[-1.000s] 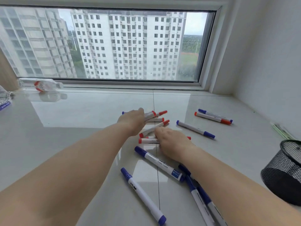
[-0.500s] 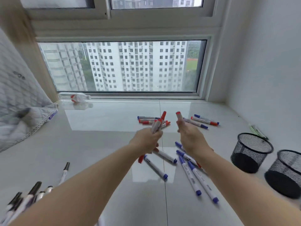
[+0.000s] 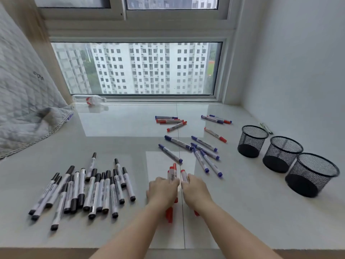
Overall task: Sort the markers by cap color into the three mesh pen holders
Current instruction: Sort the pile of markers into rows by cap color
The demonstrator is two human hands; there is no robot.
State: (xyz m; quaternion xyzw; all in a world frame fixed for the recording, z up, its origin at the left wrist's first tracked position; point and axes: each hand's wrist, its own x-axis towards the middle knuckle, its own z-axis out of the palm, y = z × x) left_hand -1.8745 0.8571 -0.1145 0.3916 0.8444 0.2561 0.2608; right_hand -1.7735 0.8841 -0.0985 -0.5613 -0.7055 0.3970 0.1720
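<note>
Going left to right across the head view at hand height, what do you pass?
Black-capped markers → left hand gripping red-capped markers → right hand gripping one red-capped marker → nearest mesh holder.

sill [image 3: 112, 128] | black markers [image 3: 89, 187]; blue markers [image 3: 203, 152]; red markers [image 3: 171, 122]; three holders [image 3: 282, 154]

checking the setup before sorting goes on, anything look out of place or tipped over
Yes: a clear plastic bottle lies on its side by the window, away from the markers. The three mesh pen holders stand upright and look empty.
</note>
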